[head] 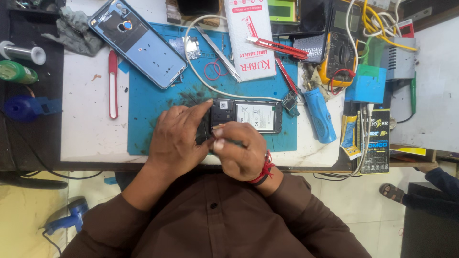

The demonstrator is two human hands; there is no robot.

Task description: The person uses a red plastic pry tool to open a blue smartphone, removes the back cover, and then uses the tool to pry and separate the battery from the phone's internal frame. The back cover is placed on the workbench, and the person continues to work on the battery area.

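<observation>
The opened phone (pixel 248 116) lies back-up on the blue work mat (pixel 153 124) at the near edge of the table (pixel 86 129), its battery exposed. The left hand (pixel 174 138) rests on the phone's left end, fingers extended flat, steadying it. The right hand (pixel 239 150) has its grip pressed together around a thin dark tool (pixel 229 141), whose tip meets the phone's left end. A detached blue back cover (pixel 138 43) lies well apart, up-left. A blue-handled screwdriver (pixel 319 114) lies just right of the phone.
</observation>
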